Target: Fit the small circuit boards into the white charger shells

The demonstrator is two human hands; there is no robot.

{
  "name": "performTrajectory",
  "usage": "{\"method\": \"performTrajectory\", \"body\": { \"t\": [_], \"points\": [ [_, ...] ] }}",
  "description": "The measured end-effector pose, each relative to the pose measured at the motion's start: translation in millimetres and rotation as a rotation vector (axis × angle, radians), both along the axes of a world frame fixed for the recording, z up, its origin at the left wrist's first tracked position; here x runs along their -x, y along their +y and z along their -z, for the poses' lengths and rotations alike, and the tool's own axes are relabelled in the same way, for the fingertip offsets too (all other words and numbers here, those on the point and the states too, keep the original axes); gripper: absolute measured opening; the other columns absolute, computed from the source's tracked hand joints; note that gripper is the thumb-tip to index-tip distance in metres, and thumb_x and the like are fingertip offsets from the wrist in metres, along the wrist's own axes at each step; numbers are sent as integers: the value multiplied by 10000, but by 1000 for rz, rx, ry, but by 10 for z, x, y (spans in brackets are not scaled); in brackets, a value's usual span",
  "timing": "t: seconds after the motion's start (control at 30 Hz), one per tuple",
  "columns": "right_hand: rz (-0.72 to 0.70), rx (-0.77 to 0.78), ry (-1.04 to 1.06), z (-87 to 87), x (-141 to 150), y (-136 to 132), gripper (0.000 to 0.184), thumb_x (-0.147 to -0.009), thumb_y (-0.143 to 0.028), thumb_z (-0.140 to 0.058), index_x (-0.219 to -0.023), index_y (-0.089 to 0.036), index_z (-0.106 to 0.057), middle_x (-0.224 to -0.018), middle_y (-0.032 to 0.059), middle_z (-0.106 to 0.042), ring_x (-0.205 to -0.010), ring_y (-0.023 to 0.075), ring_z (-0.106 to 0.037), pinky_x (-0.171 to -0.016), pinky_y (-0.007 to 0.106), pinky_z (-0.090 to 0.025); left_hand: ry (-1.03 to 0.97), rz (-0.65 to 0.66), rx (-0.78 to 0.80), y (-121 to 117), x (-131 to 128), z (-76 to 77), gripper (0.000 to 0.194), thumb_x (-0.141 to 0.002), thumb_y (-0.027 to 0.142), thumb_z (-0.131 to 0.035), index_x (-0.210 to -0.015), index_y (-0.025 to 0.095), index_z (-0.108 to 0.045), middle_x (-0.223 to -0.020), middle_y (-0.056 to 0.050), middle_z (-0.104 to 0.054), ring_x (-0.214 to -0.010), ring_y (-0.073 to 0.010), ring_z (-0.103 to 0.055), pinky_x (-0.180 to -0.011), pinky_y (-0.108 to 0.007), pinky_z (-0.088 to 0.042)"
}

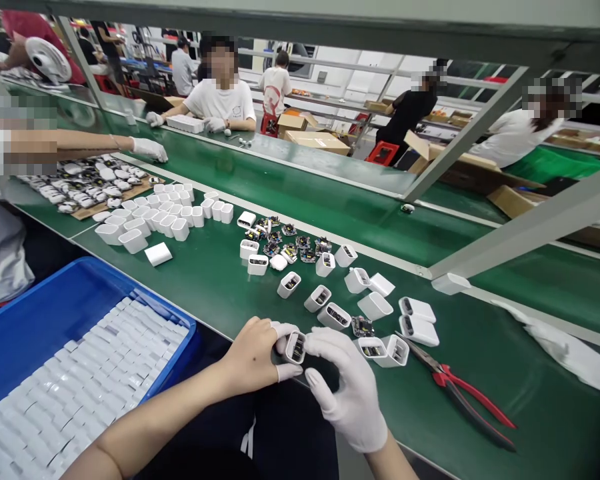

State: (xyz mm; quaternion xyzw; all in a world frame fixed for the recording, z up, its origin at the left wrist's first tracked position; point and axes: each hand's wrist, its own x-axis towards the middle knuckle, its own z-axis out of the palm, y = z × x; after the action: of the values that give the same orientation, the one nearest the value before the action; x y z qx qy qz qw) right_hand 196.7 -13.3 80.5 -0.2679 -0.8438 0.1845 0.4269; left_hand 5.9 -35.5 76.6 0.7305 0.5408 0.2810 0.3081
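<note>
My left hand [254, 355], with finger covers on some fingertips, grips a white plastic charger housing [295, 348] between thumb and fingers. Its open end faces me, and dark electronic parts show inside. My right hand [349, 383], in a white glove, is beside the housing's right edge with thumb and fingers apart. Whether its fingertips touch the housing is hard to tell. Just beyond stand several similar housings with boards inside, such as one housing [335, 316]. A loose circuit board [363, 327] lies among them. Red-handled pliers [450, 380] rest to the right, jaws towards the housings.
At left, a blue bin [187, 327] holds rows of white pieces. White housings [165, 220] and loose boards [290, 250] cover part of the green bench [215, 280]. A co-worker's gloved hand [150, 149] is above a board-filled tray. A white bag [563, 347] lies right; a metal post [520, 213] rises behind.
</note>
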Motion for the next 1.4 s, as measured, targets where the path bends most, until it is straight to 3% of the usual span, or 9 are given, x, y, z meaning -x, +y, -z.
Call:
{"method": "performTrajectory", "body": {
  "t": [0.1,0.2,0.3,0.4,0.77,1.03,1.17,1.33,1.4],
  "points": [
    [-58,-79,-50,18,-76,-128,414,-844,-207,-632,-1243,-154,-536,-1171,124,-591,-1127,261,-563,-940,438,-501,-129,29,84,-44,60,-116,357,-703,356,-751,-1022,212,-681,-766,23,-601,-734,-163,-507,-730,-280,-351],
    [-72,-145,-101,-15,-48,-284,476,-827,-130,-653,-1275,-134,-494,-1177,129,-577,-1155,248,-548,-964,410,-495,-270,97,181,-121,99,-217,294,-646,328,-789,-892,188,-708,-698,41,-536,-682,-129,-443,-671,-240,-345],
    [-89,-147,-57,-85,15,-400,418,-829,-70,-639,-1211,-154,-492,-1093,92,-596,-1097,210,-576,-945,367,-504,-346,169,244,-203,100,-285,297,-601,351,-811,-805,162,-709,-647,52,-444,-646,-111,-391,-617,-226,-319],
    [-122,-34,5,-144,54,-459,318,-831,-107,-642,-1102,-184,-496,-1005,55,-595,-975,175,-607,-846,312,-536,-392,202,296,-262,83,-323,327,-598,407,-812,-746,144,-685,-659,46,-444,-642,-104,-364,-588,-218,-303],
    [-118,22,-13,-315,172,-526,239,-820,-76,-546,-1019,-207,-522,-832,9,-616,-788,148,-605,-722,287,-536,-405,197,284,-355,45,-330,424,-598,426,-816,-614,155,-491,-638,62,-386,-612,-87,-300,-535,-207,-251],
    [-86,51,-41,-299,171,-557,211,-719,-52,-543,-806,-223,-456,-689,-30,-558,-648,125,-555,-578,243,-491,-400,262,378,-358,-16,-256,395,-582,440,-835,-662,151,-577,-635,65,-424,-610,-86,-342,-551,-211,-274],
    [-5,-85,25,-164,182,-566,206,-783,-63,-561,-861,-225,-460,-691,-32,-570,-632,129,-584,-563,262,-507,-373,261,295,-346,-26,-247,412,-588,489,-829,-704,160,-612,-654,61,-440,-628,-96,-380,-589,-222,-305],
    [198,-295,87,2,126,-549,205,-864,-160,-605,-1029,-236,-509,-909,25,-634,-800,187,-646,-784,433,-565,-362,205,62,-352,-24,-320,440,-647,538,-796,-826,165,-647,-672,45,-466,-639,-115,-412,-615,-243,-335],
    [193,-300,64,-36,123,-532,209,-857,-159,-615,-1013,-248,-509,-919,23,-642,-786,185,-640,-714,397,-563,-349,207,2,-362,-31,-338,443,-670,551,-779,-850,168,-647,-665,38,-483,-634,-123,-427,-622,-253,-349]
  ]
}}
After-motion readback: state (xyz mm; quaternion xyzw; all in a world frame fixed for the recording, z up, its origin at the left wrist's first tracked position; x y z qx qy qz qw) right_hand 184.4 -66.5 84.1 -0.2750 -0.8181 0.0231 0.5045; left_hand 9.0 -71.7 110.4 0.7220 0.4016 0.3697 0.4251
